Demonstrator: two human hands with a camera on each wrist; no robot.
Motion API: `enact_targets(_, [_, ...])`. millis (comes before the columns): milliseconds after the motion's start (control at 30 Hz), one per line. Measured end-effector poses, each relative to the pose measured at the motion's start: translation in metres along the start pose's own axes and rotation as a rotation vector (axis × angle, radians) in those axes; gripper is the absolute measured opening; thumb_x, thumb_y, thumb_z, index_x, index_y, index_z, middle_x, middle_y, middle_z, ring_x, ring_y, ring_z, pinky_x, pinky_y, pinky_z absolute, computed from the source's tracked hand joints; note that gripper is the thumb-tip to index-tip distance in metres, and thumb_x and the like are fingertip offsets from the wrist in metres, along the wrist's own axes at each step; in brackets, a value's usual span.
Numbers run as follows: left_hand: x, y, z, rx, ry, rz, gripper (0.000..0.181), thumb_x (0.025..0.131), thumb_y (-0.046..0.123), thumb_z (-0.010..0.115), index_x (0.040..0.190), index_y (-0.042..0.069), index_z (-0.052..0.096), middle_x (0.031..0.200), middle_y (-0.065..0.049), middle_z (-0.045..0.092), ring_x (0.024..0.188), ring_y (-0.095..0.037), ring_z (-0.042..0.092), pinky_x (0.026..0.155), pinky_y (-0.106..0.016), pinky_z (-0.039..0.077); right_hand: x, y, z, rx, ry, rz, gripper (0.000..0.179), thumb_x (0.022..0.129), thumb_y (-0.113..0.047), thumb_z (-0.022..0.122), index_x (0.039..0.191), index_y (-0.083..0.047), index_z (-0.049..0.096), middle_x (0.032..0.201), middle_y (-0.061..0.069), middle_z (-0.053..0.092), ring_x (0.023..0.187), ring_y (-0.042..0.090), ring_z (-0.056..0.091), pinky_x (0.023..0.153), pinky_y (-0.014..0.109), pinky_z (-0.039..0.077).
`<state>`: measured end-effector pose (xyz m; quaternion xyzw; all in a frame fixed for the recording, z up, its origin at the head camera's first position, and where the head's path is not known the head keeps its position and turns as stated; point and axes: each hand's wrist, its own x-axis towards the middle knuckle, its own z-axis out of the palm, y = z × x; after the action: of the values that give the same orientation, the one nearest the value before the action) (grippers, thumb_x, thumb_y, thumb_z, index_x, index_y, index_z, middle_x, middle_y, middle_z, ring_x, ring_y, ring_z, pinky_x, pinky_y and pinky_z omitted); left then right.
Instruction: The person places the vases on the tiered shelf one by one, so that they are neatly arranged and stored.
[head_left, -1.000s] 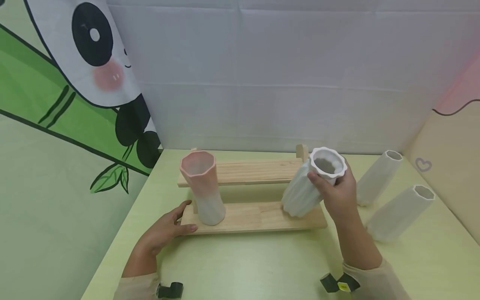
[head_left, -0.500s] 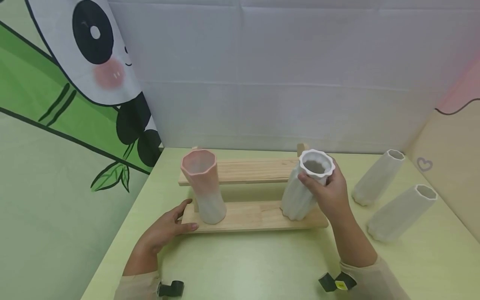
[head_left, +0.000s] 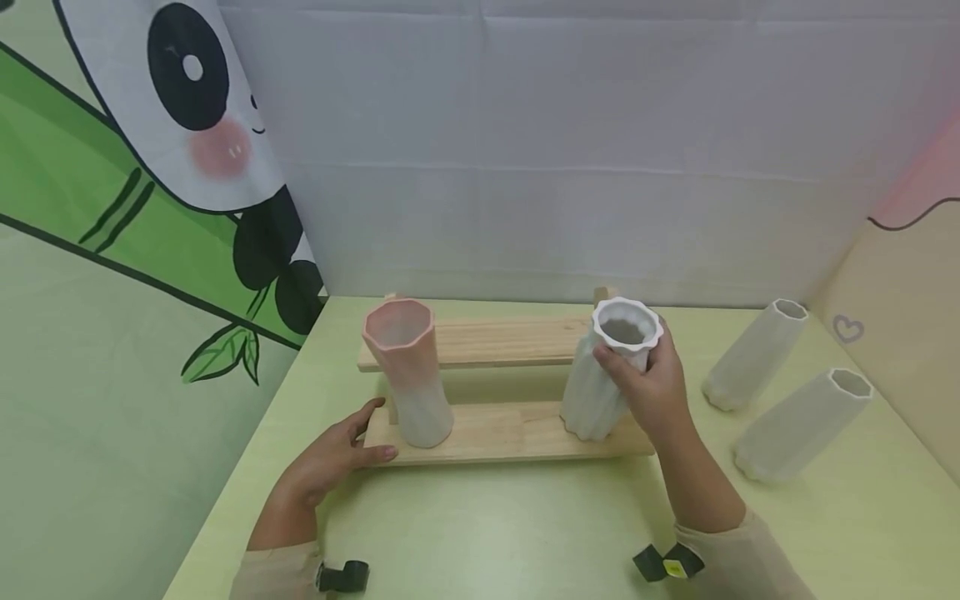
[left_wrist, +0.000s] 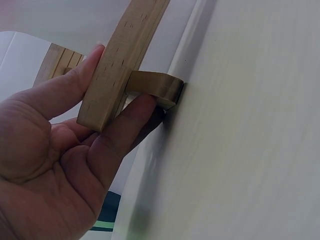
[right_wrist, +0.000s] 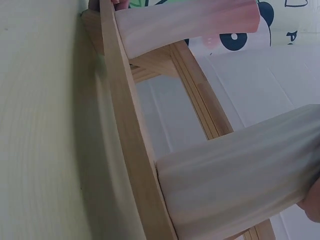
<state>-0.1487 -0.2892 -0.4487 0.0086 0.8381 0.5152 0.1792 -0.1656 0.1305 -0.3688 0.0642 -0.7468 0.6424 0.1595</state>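
My right hand (head_left: 651, 379) grips a white ribbed vase (head_left: 596, 392) near its scalloped rim. The vase stands upright with its base on the right part of the lower board of a two-tier wooden rack (head_left: 495, 433); the right wrist view shows the white vase (right_wrist: 235, 175) meeting that board. My left hand (head_left: 330, 450) holds the rack's left end, thumb on top of the board and fingers beneath it. In the left wrist view those fingers (left_wrist: 122, 125) lie against a small wooden foot (left_wrist: 155, 86) under the board. A pink-and-white vase (head_left: 411, 375) stands on the lower board's left part.
Two more white vases, a rear one (head_left: 756, 354) and a nearer one (head_left: 802, 425), stand on the pale table (head_left: 480, 533) to the right of the rack. A white backdrop (head_left: 480, 233) rises behind the table, and a printed panda panel (head_left: 150, 292) borders the left.
The white vase in my right hand has moved left and gone from tilted to upright on the lower board. My left hand has stayed on the rack's end.
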Motion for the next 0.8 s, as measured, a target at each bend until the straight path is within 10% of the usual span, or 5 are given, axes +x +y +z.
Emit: enact_targets(800, [0.0, -0.002, 0.001, 0.009, 0.008, 0.004, 0.096, 0.082, 0.035, 0.078, 0.157, 0.015, 0.021, 0.161, -0.017, 0.024, 0.147, -0.044, 0.019, 0.111, -0.066, 0.025, 0.001, 0.036, 0.01, 0.251, 0.024, -0.288, 0.064, 0.079, -0.003, 0.067, 0.14, -0.005, 0.044, 0.12, 0.003, 0.06, 0.104, 0.015, 0.061, 0.088, 0.022, 0.051])
